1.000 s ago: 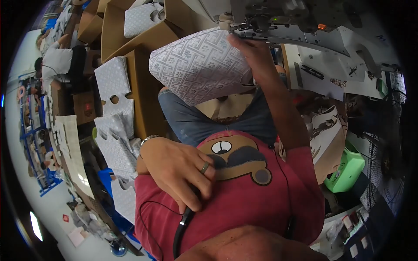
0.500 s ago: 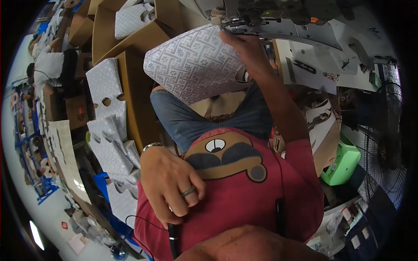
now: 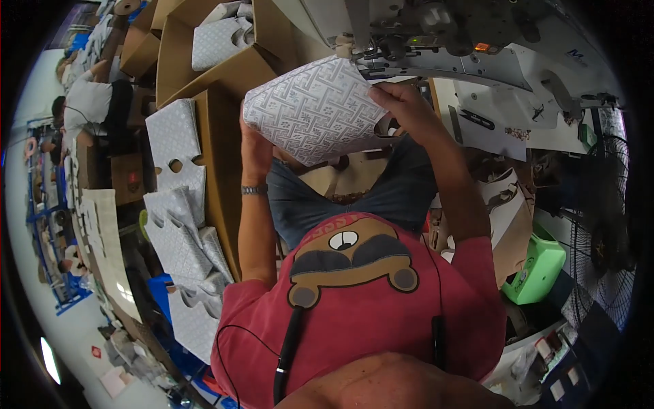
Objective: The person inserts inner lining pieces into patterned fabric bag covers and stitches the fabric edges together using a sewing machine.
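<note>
A white-and-silver patterned fabric piece (image 3: 313,109), which looks like a bag with a dark-edged notch at its right end, is held above my thighs between both hands. My left hand (image 3: 256,151) grips its left edge, the fingers mostly hidden behind it. At the upper right edge, my right hand (image 3: 407,108) pinches the fabric between thumb and fingers. The sewing machine (image 3: 470,65) stands just beyond the piece, whose top edge reaches close to the machine's needle area. Whether the fabric touches the machine I cannot tell.
Matching patterned pieces (image 3: 178,232) with notches lie stacked at left, beside an open cardboard box (image 3: 221,123) holding more. Black snips (image 3: 477,119) rest on the white table. A green container (image 3: 538,266) and a fan (image 3: 599,232) are at right. Another person (image 3: 92,99) works far left.
My left hand has moved up from my chest to the fabric piece's left edge. The piece has shifted slightly right, and my right hand has moved down from the machine along it.
</note>
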Demonstrator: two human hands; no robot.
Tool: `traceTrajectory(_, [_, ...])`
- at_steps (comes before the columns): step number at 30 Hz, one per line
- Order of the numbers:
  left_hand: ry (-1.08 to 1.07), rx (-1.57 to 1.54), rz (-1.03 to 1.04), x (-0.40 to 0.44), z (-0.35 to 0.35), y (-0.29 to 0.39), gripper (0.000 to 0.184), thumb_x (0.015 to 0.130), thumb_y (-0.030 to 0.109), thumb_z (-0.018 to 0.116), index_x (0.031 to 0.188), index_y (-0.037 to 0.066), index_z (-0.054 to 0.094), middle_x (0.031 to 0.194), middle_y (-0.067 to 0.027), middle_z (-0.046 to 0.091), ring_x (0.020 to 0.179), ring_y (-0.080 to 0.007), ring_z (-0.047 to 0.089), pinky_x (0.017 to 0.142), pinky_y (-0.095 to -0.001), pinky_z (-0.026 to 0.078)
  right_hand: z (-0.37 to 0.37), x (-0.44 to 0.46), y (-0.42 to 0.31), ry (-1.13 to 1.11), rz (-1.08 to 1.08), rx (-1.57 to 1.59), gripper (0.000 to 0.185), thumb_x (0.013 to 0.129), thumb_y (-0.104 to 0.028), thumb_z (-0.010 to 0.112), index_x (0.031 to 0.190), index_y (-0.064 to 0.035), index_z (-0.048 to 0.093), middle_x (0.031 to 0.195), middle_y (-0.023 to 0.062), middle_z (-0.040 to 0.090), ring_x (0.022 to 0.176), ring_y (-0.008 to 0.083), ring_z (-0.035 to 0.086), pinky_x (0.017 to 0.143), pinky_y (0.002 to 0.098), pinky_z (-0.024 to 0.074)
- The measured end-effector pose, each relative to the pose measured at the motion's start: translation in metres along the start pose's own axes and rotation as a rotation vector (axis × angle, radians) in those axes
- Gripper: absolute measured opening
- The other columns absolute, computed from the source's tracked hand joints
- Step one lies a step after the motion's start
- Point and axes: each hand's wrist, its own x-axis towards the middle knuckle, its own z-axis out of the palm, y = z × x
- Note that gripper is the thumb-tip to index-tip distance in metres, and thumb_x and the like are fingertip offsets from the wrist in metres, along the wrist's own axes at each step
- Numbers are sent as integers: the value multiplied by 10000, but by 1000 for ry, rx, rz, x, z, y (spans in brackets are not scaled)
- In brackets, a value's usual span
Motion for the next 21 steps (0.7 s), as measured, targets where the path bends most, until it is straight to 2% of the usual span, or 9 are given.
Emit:
traceTrajectory(1, [-26, 47, -79, 3, 3, -8, 733, 1027, 366, 652, 1593, 58, 302, 1614, -120, 378, 1482, -264, 363, 1242, -427, 251, 0, 3, 6, 1, -59, -50, 364, 1028, -346, 666, 1119, -6, 758, 816, 16, 700, 714, 78, 571, 642, 296, 449])
traceTrajectory(3, [-58, 138, -45, 5, 1, -16, 713, 1023, 368, 659, 1569, 38, 339, 1575, -104, 431, 1455, -252, 400, 1222, -405, 279, -8, 4, 18, 17, -106, -99, 357, 1022, -350, 673, 1098, -12, 760, 752, 23, 677, 661, 83, 550, 603, 309, 431])
traceTrajectory(5, [-2, 200, 22, 12, -2, -16, 719, 1009, 385, 679, 1539, 8, 374, 1525, -101, 486, 1410, -247, 451, 1194, -395, 314, -8, 4, 7, 37, -192, -334, 336, 984, -351, 724, 1065, -27, 764, 676, 59, 637, 597, 107, 535, 571, 319, 423])
traceTrajectory(9, [-22, 324, 184, 16, -3, -1, 770, 1006, 489, 657, 1517, -21, 389, 1498, -112, 506, 1370, -241, 484, 1168, -394, 346, 2, 2, 20, 199, -293, -425, 315, 955, -333, 760, 1037, -29, 762, 665, 80, 630, 576, 131, 529, 569, 330, 424])
traceTrajectory(10, [-29, 400, 200, 20, -19, 0, 832, 980, 564, 654, 1529, 6, 373, 1511, -116, 499, 1390, -252, 488, 1171, -416, 365, 3, 4, 27, 187, -345, -382, 308, 958, -319, 759, 1058, -28, 757, 697, 89, 654, 598, 137, 557, 582, 333, 439])
traceTrajectory(15, [22, 457, 206, 24, -36, 5, 787, 1018, 551, 599, 1520, -14, 377, 1507, -130, 499, 1381, -250, 494, 1167, -409, 371, 5, 7, 34, 164, -441, -227, 290, 979, -290, 733, 1111, -33, 742, 801, 117, 709, 675, 171, 639, 633, 333, 481])
traceTrajectory(17, [19, 479, 215, 22, -25, 7, 770, 1032, 541, 581, 1517, -21, 378, 1507, -135, 496, 1378, -250, 495, 1165, -407, 374, 0, -2, 21, 104, -364, -310, 272, 1002, -260, 701, 1158, -38, 718, 863, 128, 730, 748, 232, 697, 693, 346, 520])
traceTrajectory(19, [4, 495, 255, 18, -7, 11, 824, 1032, 517, 599, 1568, -41, 316, 1536, -139, 467, 1390, -239, 461, 1178, -393, 335, -8, -25, 4, 119, -315, -342, 250, 1008, -237, 684, 1165, -45, 713, 914, 133, 732, 788, 259, 706, 726, 362, 532])
traceTrajectory(21, [0, 516, 226, 20, -31, 6, 791, 1037, 524, 584, 1542, -36, 345, 1519, -143, 483, 1381, -244, 479, 1172, -398, 354, -27, -51, -1, 60, -289, -473, 238, 997, -192, 674, 1198, -70, 706, 1025, 132, 721, 892, 291, 715, 799, 388, 545])
